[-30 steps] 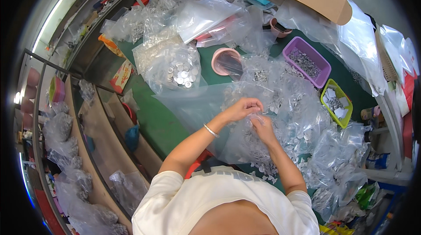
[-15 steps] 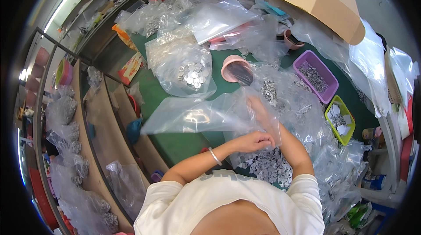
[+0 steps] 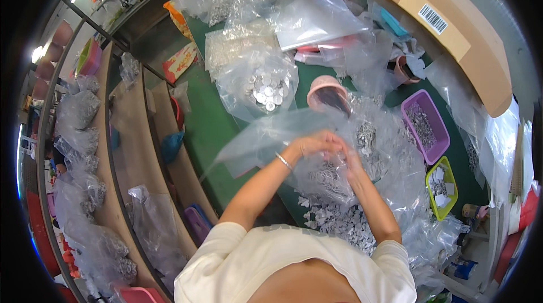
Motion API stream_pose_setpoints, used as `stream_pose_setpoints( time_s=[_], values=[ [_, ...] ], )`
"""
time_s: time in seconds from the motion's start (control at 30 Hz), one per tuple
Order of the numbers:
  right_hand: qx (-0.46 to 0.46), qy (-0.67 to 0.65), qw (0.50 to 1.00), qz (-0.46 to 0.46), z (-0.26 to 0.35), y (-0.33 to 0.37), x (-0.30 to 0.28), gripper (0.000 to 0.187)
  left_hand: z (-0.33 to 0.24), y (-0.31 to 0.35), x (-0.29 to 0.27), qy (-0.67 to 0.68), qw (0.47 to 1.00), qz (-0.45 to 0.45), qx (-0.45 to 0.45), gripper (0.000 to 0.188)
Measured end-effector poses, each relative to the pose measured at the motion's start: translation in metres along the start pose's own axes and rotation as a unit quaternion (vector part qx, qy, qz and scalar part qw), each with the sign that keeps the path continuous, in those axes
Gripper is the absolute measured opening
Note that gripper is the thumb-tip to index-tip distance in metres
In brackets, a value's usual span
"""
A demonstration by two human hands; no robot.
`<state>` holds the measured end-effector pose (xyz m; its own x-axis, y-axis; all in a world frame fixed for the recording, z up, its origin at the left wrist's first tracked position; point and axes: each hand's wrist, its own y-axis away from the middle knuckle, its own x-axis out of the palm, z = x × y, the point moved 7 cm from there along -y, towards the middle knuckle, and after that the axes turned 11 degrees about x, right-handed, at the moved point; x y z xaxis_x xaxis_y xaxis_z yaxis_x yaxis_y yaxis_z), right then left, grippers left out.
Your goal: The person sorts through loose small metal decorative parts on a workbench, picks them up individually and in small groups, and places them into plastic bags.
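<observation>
The fingers of the left hand point(image 3: 319, 143) were curled and brought together against the right hand point(image 3: 352, 162), but because of blur it could not be told whether the film was clamped by either. A clear plastic bag point(image 3: 266, 130) was spread leftward from the hands, over the middle of the green table point(image 3: 206, 127); just below them lay a filled bag point(image 3: 325, 181) of thin silvery pieces. Between that bag and the near edge, loose grey metal pieces point(image 3: 350, 224) were heaped. A bag of round silver discs point(image 3: 267, 91) was set toward the far left corner, with a pink pot point(image 3: 315, 93) to its right; a purple basket point(image 3: 440, 147) and a lime-green basket point(image 3: 451, 208) stood along the right edge. If the slick film were pulled unevenly, it could be slipped or torn from the fingers; if the near heap were brushed by a forearm, pieces could be pushed over the near edge. No brand could be made out. A barcode label point(image 3: 433, 19) was borne by the cardboard carton point(image 3: 481, 37) beyond the far right corner, and grey lettering on the white shirt point(image 3: 243, 246) was too foreshortened to be read.
</observation>
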<state>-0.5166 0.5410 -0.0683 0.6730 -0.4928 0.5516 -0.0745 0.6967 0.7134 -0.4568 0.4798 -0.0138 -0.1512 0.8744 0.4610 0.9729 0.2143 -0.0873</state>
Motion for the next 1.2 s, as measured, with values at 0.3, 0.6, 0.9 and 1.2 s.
stream_pose_setpoints(
  time_s=[0.3,0.6,0.9,1.2],
  values=[
    [-0.018,0.054,0.998,0.033,-0.016,0.023,-0.014,0.011,-0.046,-0.004,0.013,-0.381,0.912,-0.038,0.146,0.015],
    [-0.173,-0.014,0.985,-0.021,-0.015,0.041,-0.018,0.012,-0.003,-0.049,0.127,-0.226,0.937,0.247,0.102,0.016],
    [0.001,0.024,0.999,0.037,-0.026,0.045,-0.023,0.014,-0.183,0.077,-0.033,-0.743,0.539,-0.382,0.102,0.014],
    [-0.054,-0.018,0.998,-0.002,-0.057,0.101,-0.055,0.015,-0.138,0.115,-0.005,-0.646,0.697,-0.312,0.01,0.032]
  ],
)
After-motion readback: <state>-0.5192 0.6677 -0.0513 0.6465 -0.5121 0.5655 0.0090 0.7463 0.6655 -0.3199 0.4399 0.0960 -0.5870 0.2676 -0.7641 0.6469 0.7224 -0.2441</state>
